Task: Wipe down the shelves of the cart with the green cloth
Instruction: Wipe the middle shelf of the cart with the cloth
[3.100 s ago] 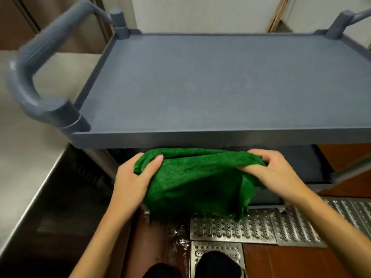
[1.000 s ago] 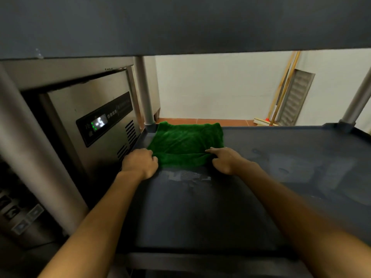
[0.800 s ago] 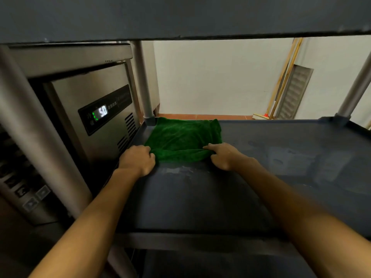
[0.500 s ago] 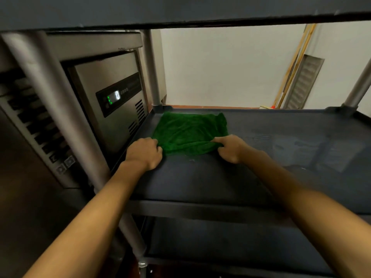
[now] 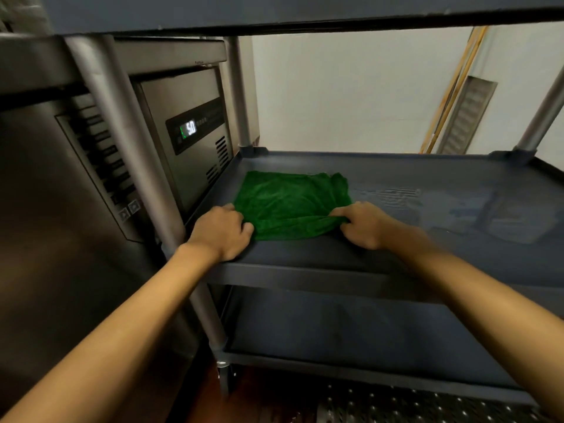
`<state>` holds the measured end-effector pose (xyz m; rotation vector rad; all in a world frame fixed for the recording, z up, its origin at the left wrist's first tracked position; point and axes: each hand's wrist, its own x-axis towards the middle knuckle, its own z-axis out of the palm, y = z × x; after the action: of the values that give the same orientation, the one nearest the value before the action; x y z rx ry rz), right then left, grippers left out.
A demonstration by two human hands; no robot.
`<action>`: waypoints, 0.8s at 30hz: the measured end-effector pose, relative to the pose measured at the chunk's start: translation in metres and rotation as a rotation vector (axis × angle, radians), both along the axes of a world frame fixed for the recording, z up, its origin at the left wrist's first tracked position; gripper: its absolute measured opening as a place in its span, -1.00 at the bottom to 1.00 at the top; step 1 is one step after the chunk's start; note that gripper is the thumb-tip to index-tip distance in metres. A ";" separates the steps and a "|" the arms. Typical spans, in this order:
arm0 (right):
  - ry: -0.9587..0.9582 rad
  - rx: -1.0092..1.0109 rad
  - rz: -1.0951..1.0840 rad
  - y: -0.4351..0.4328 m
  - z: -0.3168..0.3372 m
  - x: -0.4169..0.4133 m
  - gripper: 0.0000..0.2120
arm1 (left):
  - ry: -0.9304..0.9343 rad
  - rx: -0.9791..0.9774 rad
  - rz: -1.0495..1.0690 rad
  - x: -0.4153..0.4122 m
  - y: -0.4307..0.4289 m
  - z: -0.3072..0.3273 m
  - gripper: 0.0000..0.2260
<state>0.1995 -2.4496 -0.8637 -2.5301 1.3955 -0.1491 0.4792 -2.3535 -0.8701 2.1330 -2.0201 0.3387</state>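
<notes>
The green cloth [image 5: 291, 203] lies spread flat on the left part of the grey cart's middle shelf [image 5: 457, 209]. My left hand [image 5: 222, 232] grips the cloth's near left corner, close to the shelf's front edge. My right hand [image 5: 363, 224] pinches the near right corner. Damp streaks show on the shelf to the right of the cloth. The top shelf [image 5: 274, 10] hangs overhead and the bottom shelf [image 5: 335, 325] lies below.
A steel appliance [image 5: 189, 141] with a lit digital display stands tight against the cart's left side. Grey cart posts [image 5: 128, 148] rise at the corners. A white wall, wooden poles [image 5: 448, 96] and a louvred panel are behind. Perforated metal floor grating [image 5: 396, 404] lies under the cart.
Both hands have dragged the cloth from the shelf's far left corner toward the front edge. The view has pulled back and down, showing the bottom shelf.
</notes>
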 end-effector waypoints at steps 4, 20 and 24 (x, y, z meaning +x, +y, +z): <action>-0.016 -0.079 0.035 0.025 0.000 -0.013 -0.55 | 0.037 0.028 -0.017 -0.002 0.020 0.000 -0.58; -0.057 -0.042 0.094 0.061 0.030 -0.035 -0.63 | 0.746 -0.058 -0.063 -0.003 0.059 0.015 -0.64; -0.091 0.009 0.084 0.066 0.036 -0.039 -0.63 | 0.702 -0.083 -0.057 -0.006 0.062 0.025 -0.63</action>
<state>0.1607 -2.3837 -0.8280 -2.5359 1.2514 -0.2385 0.4731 -2.2919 -0.8451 1.7852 -1.6085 -0.2964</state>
